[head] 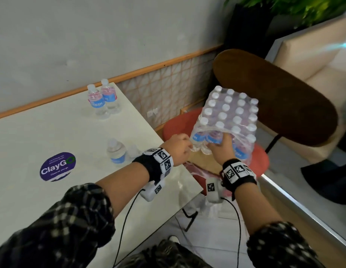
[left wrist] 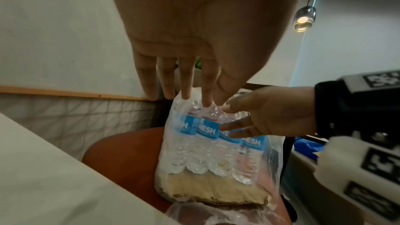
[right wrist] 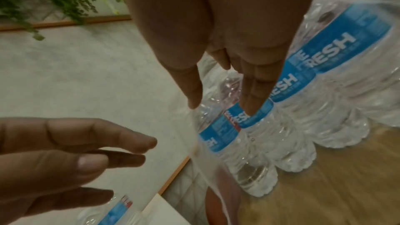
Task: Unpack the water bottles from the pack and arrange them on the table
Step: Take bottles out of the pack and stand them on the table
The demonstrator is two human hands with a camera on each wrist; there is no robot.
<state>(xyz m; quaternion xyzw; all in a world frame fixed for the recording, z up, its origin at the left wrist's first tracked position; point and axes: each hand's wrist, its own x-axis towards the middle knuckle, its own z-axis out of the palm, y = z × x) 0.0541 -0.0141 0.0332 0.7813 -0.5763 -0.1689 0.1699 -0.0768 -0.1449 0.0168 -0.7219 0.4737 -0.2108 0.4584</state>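
Note:
A shrink-wrapped pack of water bottles (head: 234,113) with white caps and blue labels sits on a red chair (head: 174,126) beside the white table (head: 52,132). The plastic is torn open on the near side. My right hand (head: 216,144) lies with straight fingers on the labels of the front bottles (right wrist: 227,126). My left hand (head: 187,144) hovers at the pack's near left corner, fingers relaxed and holding nothing (left wrist: 194,98). Two bottles (head: 101,99) stand at the table's back edge. Another bottle (head: 117,151) is near the table's right edge, blurred.
A cardboard tray (left wrist: 216,189) lies under the pack. A purple round sticker (head: 57,166) is on the table. A dark brown curved chair back (head: 274,97) rises behind the pack, with a beige sofa (head: 313,55) and plants beyond.

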